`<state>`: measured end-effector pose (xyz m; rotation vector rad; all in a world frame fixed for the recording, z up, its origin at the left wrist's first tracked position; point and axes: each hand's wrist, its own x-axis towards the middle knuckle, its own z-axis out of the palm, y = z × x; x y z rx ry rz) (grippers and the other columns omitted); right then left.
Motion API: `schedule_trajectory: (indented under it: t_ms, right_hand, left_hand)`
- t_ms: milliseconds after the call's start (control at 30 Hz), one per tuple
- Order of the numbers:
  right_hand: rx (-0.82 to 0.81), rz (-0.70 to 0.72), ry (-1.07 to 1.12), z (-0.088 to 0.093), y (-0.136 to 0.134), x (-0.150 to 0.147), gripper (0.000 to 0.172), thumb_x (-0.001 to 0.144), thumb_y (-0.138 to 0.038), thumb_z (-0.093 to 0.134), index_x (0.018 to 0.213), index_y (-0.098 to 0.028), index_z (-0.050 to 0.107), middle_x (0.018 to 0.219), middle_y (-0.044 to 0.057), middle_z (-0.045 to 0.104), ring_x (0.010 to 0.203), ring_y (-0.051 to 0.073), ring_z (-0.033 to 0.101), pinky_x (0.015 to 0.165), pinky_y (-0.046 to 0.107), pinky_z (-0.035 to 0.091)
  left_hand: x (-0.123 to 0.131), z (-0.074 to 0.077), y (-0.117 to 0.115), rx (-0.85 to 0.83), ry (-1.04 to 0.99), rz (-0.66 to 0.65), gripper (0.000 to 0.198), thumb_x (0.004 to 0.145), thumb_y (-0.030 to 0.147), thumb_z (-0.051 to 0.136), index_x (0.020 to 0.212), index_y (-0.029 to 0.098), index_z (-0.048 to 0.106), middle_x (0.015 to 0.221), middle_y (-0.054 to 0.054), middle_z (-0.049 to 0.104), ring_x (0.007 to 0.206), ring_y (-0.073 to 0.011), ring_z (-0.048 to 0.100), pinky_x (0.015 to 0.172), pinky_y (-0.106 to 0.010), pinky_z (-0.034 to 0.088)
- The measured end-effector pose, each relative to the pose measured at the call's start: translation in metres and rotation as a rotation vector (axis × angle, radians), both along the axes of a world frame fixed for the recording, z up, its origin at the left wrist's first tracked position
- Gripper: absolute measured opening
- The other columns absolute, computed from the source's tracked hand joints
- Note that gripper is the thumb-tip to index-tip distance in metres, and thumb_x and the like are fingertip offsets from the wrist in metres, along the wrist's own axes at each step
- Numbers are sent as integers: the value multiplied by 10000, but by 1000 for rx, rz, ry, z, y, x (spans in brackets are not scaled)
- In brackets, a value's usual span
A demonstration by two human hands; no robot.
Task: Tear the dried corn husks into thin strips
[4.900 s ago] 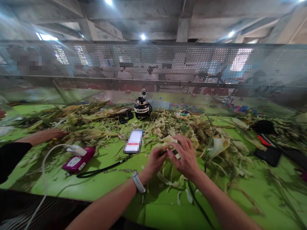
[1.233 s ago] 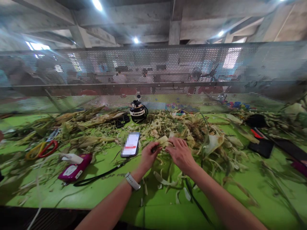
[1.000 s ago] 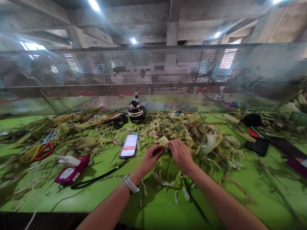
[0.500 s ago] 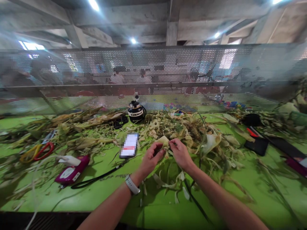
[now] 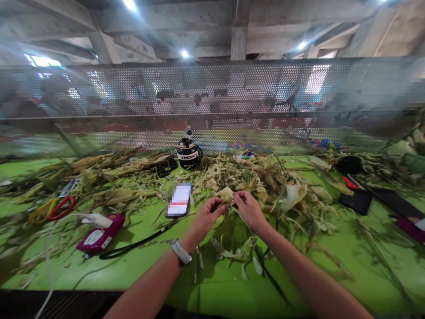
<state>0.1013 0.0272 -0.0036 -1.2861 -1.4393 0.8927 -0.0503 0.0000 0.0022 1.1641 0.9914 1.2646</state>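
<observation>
Near the middle of the green table (image 5: 229, 292), my two hands meet at a small pale piece of corn husk (image 5: 226, 193). My left hand (image 5: 205, 218), with a white watch (image 5: 181, 252) on the wrist, curls its fingers and thumb at the lower left of the piece. From the right, my right hand (image 5: 251, 214) pinches the piece's edge between thumb and fingertips. The fingers partly hide the piece. Loose pale husk strips (image 5: 229, 253) lie below the hands, and a heap of dry husks (image 5: 259, 177) rises just behind them.
Left of my hands lies a phone (image 5: 179, 199) with a black strap. Farther left are a magenta power adapter (image 5: 99, 235) with a white cable and scissors (image 5: 61, 208). A black bottle (image 5: 188, 154) stands before a perforated metal screen (image 5: 212, 93). Black items (image 5: 357, 200) lie right.
My left hand's fingers have shifted slightly and parted a little from the right fingertips. The pale husk piece stays in nearly the same place; the view has tilted slightly.
</observation>
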Motion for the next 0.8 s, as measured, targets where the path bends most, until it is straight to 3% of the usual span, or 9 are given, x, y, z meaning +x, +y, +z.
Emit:
schedule_trajectory:
  t_ms: [100,233,433,600,800]
  right_hand:
    - [-178,109,42,11,1,11,385,791,-554,460,919,-194,510,447,-71,520,315,87,366,338,203,269]
    - [-266,246,21,23,2,21,467,733,-564,559,1000,-194,459,501,-54,589,268,67,325,294,196,235]
    - [-76,219,122,25,2,21,362,655,-456,680,837,-193,513,492,-66,543,361,75,418,370,204,322]
    - [-20,221,319,19,8,21,329,660,-425,680,860,-191,565,617,-27,600,489,105,540,512,250,454]
    - [116,99,134,-1,16,19,212,727,-370,597,852,-202,564,615,-4,577,539,149,547,494,271,461]
  left_hand:
    - [-5,-2,5,-67,-120,-6,237,593,284,781,754,149,671,707,6,629,635,-84,518,618,-192,401]
    - [-8,-7,13,-185,-284,-19,312,495,269,837,732,143,677,701,9,643,606,-63,533,575,-162,401]
    - [-9,-9,15,-286,-316,-79,322,447,236,861,684,130,671,661,15,641,582,-44,538,560,-139,397]
    - [-10,-6,11,-325,-270,-177,356,445,253,865,726,124,689,663,13,639,592,-48,545,590,-155,405]
    - [-9,-3,8,-330,-208,-245,310,486,244,851,698,116,664,644,17,617,559,-37,505,541,-155,357]
